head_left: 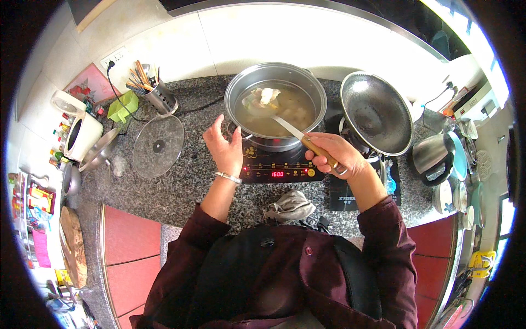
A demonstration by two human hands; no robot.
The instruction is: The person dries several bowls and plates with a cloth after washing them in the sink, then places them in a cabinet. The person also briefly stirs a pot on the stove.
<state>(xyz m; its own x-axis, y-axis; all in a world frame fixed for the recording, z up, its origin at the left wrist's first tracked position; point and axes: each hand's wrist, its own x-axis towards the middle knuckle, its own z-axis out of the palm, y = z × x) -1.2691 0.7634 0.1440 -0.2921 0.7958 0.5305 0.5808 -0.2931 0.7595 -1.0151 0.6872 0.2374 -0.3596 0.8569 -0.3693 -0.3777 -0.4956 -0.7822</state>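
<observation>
My right hand (331, 153) grips the wooden handle of a metal ladle (290, 128), whose head dips into a stainless steel pot (232, 123). Cloudy soup (296, 96) fills the lower part of the pot. Pale chunks of food (266, 98) rise above the liquid around the ladle's head, which is mostly hidden. Beside the pot's near left side, my left hand (225, 146) is held with its fingers apart, close to the loop handle; whether it touches cannot be told. Under the pot is a black induction cooker (283, 176) with a lit red display.
A glass lid (159, 146) lies on the granite counter (189, 197) at left, near a steel utensil holder (164, 98) with chopsticks. At right, a wok (376, 113) sits over a second cooker, beside a kettle (431, 156). A grey cloth (291, 207) lies at the front edge.
</observation>
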